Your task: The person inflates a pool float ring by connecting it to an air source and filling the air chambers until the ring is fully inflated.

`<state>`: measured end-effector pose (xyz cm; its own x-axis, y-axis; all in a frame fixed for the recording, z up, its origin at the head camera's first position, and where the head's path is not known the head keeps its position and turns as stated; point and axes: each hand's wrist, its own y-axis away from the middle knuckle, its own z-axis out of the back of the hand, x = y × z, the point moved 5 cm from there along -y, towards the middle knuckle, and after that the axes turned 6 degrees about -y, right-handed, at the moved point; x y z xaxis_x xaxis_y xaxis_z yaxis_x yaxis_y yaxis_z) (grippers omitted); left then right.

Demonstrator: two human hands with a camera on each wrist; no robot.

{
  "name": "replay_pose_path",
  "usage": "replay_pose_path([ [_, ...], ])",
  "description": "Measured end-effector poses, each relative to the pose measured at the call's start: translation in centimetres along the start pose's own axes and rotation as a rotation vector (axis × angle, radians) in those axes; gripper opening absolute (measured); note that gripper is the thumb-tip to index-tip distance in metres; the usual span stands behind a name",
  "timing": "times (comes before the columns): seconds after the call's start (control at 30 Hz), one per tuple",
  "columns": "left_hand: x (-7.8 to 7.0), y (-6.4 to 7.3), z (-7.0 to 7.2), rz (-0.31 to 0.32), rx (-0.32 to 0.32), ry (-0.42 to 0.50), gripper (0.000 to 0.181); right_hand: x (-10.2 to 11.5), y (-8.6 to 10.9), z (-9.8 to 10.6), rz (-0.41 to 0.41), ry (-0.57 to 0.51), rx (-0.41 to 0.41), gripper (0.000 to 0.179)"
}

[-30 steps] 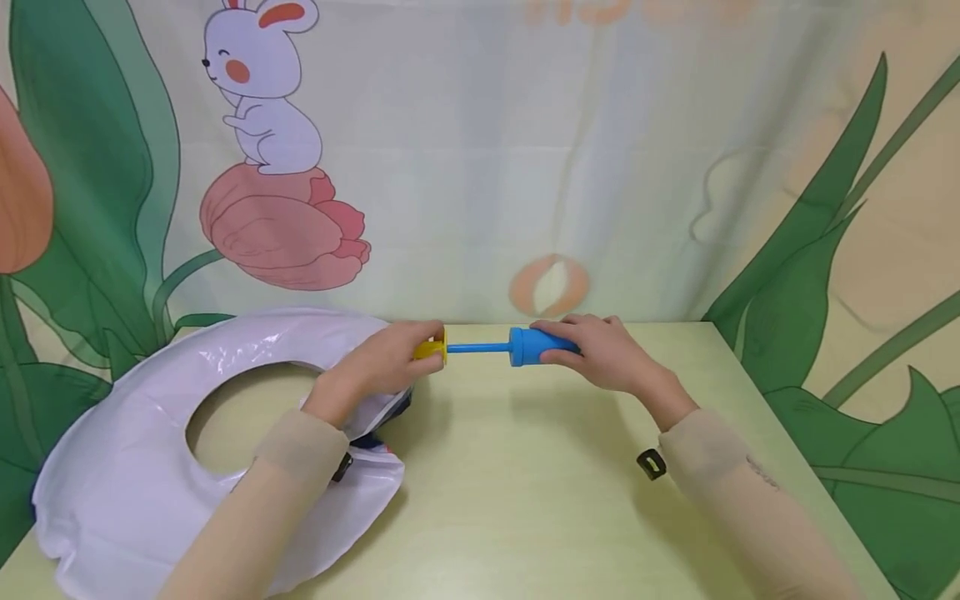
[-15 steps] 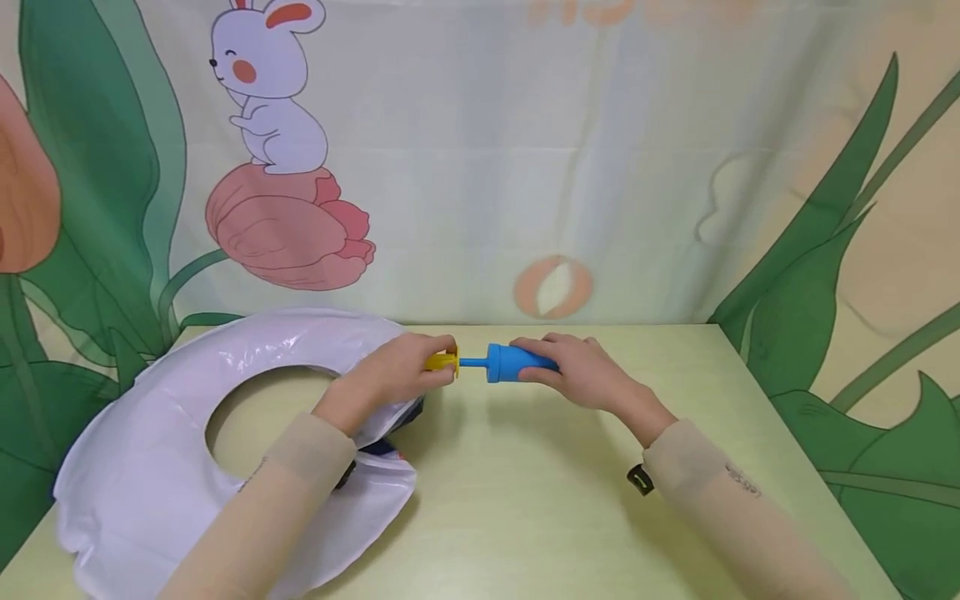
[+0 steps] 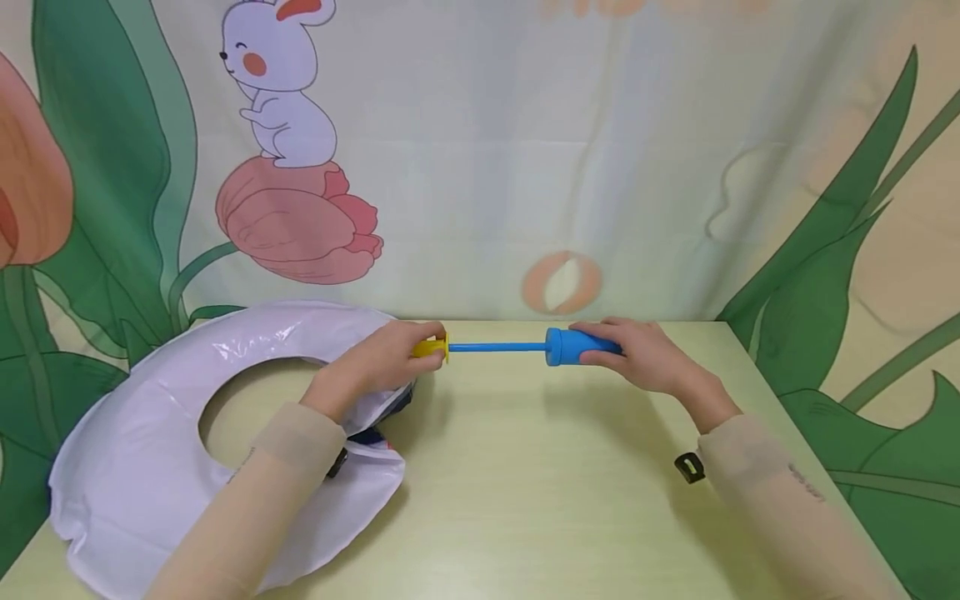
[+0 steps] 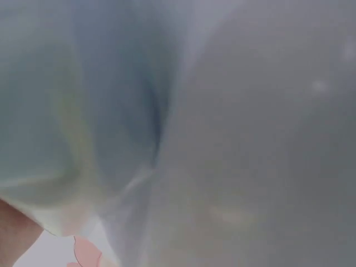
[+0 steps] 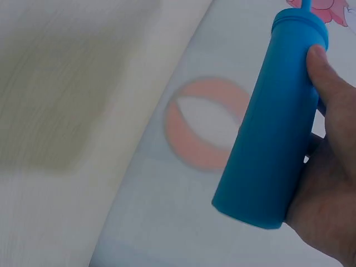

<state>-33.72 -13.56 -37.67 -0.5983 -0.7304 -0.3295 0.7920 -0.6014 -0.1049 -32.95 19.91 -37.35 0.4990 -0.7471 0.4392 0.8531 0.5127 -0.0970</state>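
Note:
A blue hand pump (image 3: 573, 346) hangs level above the table, its thin rod drawn out to the left. My right hand (image 3: 641, 354) grips the blue barrel, thumb along its side in the right wrist view, where the barrel (image 5: 267, 128) appears close up. At the rod's other end, my left hand (image 3: 390, 354) holds the yellow end piece (image 3: 429, 348), which its fingers partly cover. Beneath my left forearm lies a white inflatable ring (image 3: 127, 467), soft and creased. Pale, blurred plastic (image 4: 250, 133) fills most of the left wrist view, hiding the left fingers there.
The pale wooden table (image 3: 525, 500) ends at a printed curtain (image 3: 450, 167) behind it. Dark navy patches show at the ring's right side. A small black buckle (image 3: 689, 467) hangs by the right sleeve.
The rod first shortened as my hands came together. Now my right hand has pulled the barrel away to the right, so more rod shows than before. My left hand has shifted slightly left.

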Motion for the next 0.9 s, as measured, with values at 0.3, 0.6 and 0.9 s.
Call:
replay_pose_path([
  [0.3, -3.3, -1.4, -1.1, -0.063, -0.055, -0.045, 0.017, 5.2, -1.6, -0.7, 0.087, 0.139, -0.07, 0.055],
  [0.6, -3.6, -1.8, -1.3, -0.045, 0.007, -0.048, 0.025, 7.0, -2.8, -2.8, 0.063, 0.109, -0.044, 0.055],
  [0.9, -0.5, -0.2, -0.4, -0.008, 0.027, -0.04, 0.028, 2.1, -1.3, -1.8, 0.017, 0.003, -0.002, 0.056],
])
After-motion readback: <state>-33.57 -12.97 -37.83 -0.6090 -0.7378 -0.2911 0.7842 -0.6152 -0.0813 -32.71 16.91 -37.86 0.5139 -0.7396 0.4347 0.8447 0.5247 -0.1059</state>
